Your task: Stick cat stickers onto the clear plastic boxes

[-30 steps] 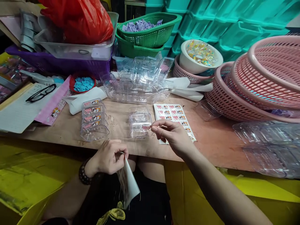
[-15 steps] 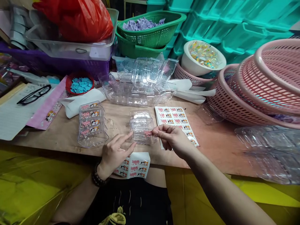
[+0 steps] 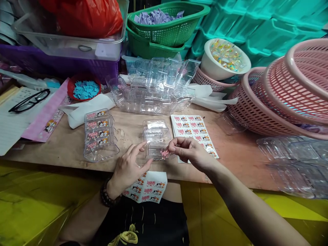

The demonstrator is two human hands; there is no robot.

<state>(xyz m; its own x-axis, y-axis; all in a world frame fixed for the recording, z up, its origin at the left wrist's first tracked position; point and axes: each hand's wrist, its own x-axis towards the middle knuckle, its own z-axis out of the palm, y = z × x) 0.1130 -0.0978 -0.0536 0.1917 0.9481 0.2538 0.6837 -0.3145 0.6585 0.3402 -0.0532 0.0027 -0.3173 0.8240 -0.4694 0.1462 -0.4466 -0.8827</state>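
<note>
My right hand (image 3: 188, 150) pinches the right end of a clear sticker (image 3: 164, 153) with pink print, held over the nearest clear plastic box (image 3: 155, 147). My left hand (image 3: 130, 160) is at that box's left side, thumb and fingers apart, holding nothing. More clear boxes (image 3: 155, 128) lie just behind. A sticker sheet (image 3: 153, 187) with cat pictures hangs at the table's front edge below my left hand. Another stack of sticker sheets (image 3: 192, 125) lies behind my right hand. To the left, several boxes with cat stickers (image 3: 98, 133) overlap in a row.
Clear plastic boxes (image 3: 153, 99) are piled at the back. Pink baskets (image 3: 248, 102) and more clear packaging (image 3: 297, 157) stand at the right. A red bowl of blue packets (image 3: 85, 89) and black glasses (image 3: 29, 101) lie at the left, green baskets (image 3: 164, 34) behind.
The nearest box has shifted slightly toward me, apart from those behind. My left hand's fingers have lifted back from it. My right hand still pinches the sticker. The view has moved a little.
</note>
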